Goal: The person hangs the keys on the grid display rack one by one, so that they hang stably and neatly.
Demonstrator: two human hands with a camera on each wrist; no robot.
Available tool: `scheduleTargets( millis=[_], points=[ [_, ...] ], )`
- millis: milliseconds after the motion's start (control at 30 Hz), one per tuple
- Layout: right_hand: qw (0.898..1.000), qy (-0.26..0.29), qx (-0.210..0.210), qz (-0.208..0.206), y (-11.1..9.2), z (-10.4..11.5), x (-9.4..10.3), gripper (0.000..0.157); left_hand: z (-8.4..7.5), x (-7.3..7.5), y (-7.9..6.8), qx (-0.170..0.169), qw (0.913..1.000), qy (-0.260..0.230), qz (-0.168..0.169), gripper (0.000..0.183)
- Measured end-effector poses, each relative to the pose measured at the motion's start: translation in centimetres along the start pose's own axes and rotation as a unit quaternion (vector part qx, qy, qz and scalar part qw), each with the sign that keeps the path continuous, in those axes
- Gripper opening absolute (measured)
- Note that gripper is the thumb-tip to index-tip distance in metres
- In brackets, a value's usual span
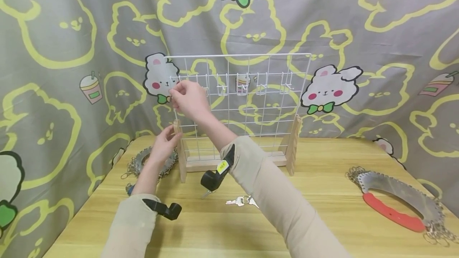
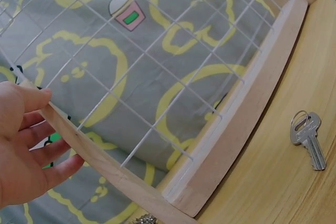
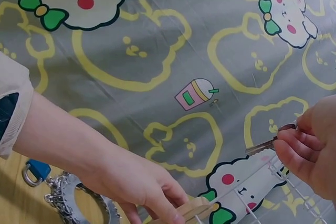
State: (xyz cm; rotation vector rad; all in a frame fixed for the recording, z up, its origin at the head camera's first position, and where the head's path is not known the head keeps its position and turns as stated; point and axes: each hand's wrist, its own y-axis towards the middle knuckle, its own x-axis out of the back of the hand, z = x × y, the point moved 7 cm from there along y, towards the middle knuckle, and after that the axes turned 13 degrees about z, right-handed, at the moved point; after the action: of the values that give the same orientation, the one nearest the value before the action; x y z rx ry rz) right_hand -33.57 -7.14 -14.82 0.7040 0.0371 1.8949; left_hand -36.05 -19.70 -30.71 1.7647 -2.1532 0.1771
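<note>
A white wire grid rack (image 1: 247,116) stands upright on a wooden base, with several small wire hooks (image 1: 242,87) along its upper part. My left hand (image 1: 165,144) grips the left wooden upright (image 2: 113,177), thumb on the near side and fingers around the edge. My right hand (image 1: 191,98) is raised at the grid's upper left corner, close to the leftmost hooks. Between its thumb and fingers it pinches a metal key (image 3: 261,147), whose toothed blade points toward the left in the right wrist view; the fingers cover part of its head.
Loose keys (image 1: 236,201) lie on the wooden table before the rack. At right sits a curved metal plate with a red handle (image 1: 392,214) and many small rings. A similar ringed plate (image 3: 65,198) and a small blue padlock (image 3: 37,170) lie left. Patterned cloth hangs behind.
</note>
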Motion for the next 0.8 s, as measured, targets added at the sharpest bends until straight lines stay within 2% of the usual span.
scheduleTargets(
  millis=[233, 533, 800],
  points=[
    [1.000, 0.005, 0.006, -0.023, -0.05, -0.30, 0.10, 0.012, -0.07, -0.06, -0.04, -0.006, 1.0000, -0.002, -0.001, 0.057],
    [0.998, -0.051, 0.019, -0.034, -0.38, -0.09, 0.26, 0.012, -0.02, -0.03, -0.16, -0.003, 1.0000, -0.002, -0.003, 0.059],
    [0.997, -0.066, 0.009, -0.031, -0.29, -0.27, 0.23, 0.011, -0.07, -0.04, -0.06, 0.003, 0.9999, -0.013, 0.001, 0.059]
  ],
)
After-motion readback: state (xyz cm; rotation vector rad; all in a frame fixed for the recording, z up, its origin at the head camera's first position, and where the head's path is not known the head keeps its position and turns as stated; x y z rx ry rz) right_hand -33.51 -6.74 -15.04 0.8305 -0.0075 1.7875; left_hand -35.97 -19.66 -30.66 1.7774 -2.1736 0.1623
